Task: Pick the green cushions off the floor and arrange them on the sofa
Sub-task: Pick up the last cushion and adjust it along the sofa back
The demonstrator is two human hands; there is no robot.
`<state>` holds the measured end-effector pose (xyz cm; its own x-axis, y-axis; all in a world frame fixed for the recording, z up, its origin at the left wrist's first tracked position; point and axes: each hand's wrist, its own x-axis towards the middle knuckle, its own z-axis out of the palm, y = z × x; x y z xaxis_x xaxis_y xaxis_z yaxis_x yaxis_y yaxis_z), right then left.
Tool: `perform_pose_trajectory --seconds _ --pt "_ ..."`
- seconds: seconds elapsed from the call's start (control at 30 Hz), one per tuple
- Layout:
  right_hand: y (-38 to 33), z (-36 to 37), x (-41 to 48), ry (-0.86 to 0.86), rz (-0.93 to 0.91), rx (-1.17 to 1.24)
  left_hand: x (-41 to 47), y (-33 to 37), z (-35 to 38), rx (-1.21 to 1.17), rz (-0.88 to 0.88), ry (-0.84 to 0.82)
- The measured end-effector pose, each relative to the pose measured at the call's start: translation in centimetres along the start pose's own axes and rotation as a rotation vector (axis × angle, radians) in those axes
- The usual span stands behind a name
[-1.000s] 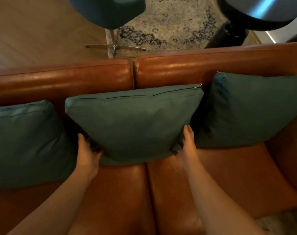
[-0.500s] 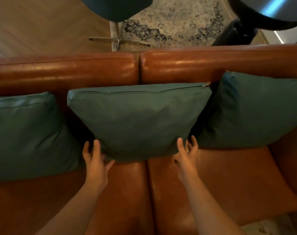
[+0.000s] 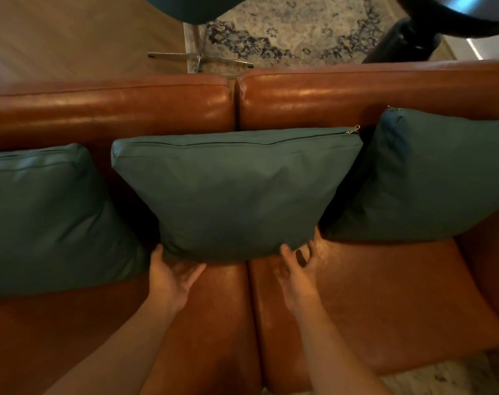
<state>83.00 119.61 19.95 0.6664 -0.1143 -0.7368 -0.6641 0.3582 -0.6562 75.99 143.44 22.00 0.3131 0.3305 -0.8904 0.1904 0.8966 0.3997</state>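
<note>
We note middle cushion (image 3: 237, 192) just beyond both hands: left hand (image 3: 171, 276), right hand (image 3: 296, 276) open, fingertips at near edge, gripping nothing.

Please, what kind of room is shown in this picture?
Most likely a home living room. A brown leather sofa holds three green cushions leaning on its back. Behind it a patterned rug lies on a wooden floor, with a chair on a metal base there.
</note>
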Motion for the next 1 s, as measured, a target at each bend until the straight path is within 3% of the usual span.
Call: perform_pose_trajectory --seconds 0.07,0.17,0.3,0.47,0.57,0.67,0.77,0.9,1.0 --pt "1.2 0.0 -0.4 0.029 -0.035 -0.100 -0.3 -1.6 -0.8 0.082 0.052 0.006" --pt "1.8 1.7 0.0 -0.064 -0.056 -0.130 0.4 -3.0 0.3 0.441 0.160 -0.071" --pt "1.4 2.2 0.6 -0.095 -0.134 -0.314 1.0 -2.1 1.3 0.573 0.163 -0.053" --pt "-1.0 0.4 -0.8 0.048 -0.570 -0.522 -1.9 0.4 -1.2 0.782 0.665 -0.041" --pt "-3.3 1.9 -2.0 0.024 -0.729 -0.648 -4.3 2.4 0.4 0.816 0.803 -0.127" --pt "-4.6 4.7 -2.4 0.029 -0.734 -0.764 -4.5 3.4 3.4 0.891 0.930 -0.127" --pt "-5.7 5.7 -2.8 0.060 -0.711 -0.785 -3.8 3.9 4.2 0.884 0.940 -0.099" --pt "-8.2 5.1 -4.3 0.129 -0.879 -0.841 -6.4 5.9 3.7 0.866 1.124 -0.036" --pt "-10.6 6.9 -4.9 0.085 -0.950 -0.928 -9.1 8.1 5.4 1.121 1.302 0.017"
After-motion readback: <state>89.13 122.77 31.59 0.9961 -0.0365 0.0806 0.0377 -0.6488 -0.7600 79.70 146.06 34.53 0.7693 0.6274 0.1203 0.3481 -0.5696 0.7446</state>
